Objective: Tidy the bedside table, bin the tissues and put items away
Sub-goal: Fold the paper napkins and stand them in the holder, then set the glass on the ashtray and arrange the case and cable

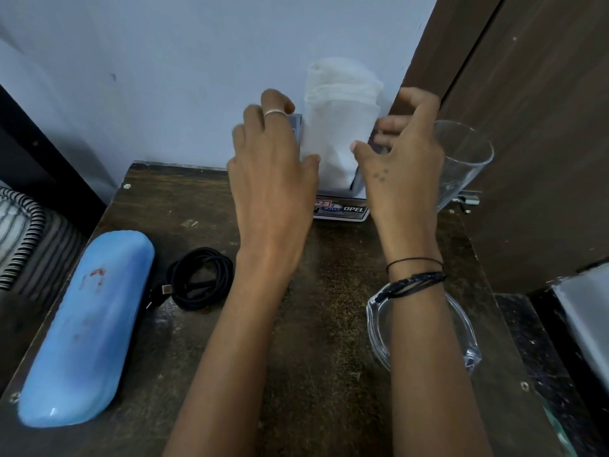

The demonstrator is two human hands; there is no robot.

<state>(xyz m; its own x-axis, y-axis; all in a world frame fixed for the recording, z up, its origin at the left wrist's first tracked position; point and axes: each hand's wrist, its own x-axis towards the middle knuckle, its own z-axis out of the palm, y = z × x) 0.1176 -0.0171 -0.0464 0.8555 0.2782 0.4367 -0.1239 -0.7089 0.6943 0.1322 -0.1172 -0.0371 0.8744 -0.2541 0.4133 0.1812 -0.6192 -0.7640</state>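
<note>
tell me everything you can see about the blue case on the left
The blue case is a long, rounded hard shell, glossy like plastic, pale blue with small reddish marks on its lid. It is closed and lies flat along the left edge of the wooden bedside table, tilted slightly clockwise. Neither hand touches it; the coiled black cable lies just to its right.

Pale blue wall (164, 61) behind, dark brown wooden cupboard (527, 127) right, scuffed brown tabletop (329, 291)

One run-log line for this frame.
left hand: on tissue holder | right hand: on holder | tissues: upright in holder
</note>
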